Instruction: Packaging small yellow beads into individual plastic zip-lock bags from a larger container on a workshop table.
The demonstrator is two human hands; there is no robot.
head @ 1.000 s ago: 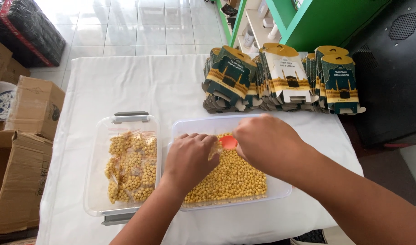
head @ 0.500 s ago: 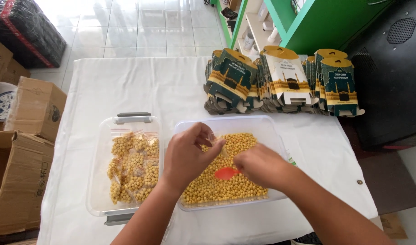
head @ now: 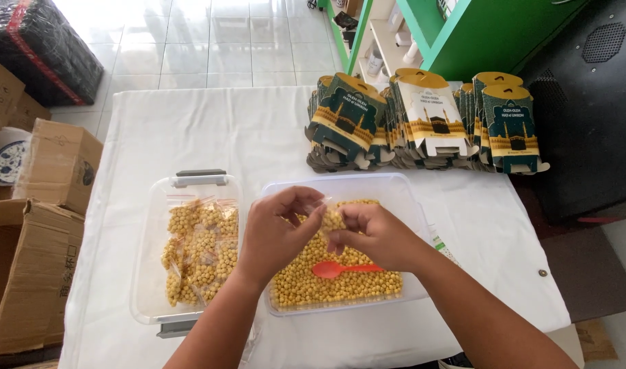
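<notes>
A small clear bag (head: 330, 217) of yellow beans is pinched between the left hand (head: 280, 236) and right hand (head: 373, 236) above the bean tub (head: 412, 198), its mouth apparently upward. An orange spoon (head: 346, 268) is laid on the beans, its long axis left-right, bowl leftward.

Both forearms are bare from the bottom edge of the view up to the wrists, with no sleeve, watch or band showing. The left hand (head: 280, 232) and the right hand (head: 376, 236) are ungloved, with no rings visible and short, plain, unpainted fingernails.
</notes>
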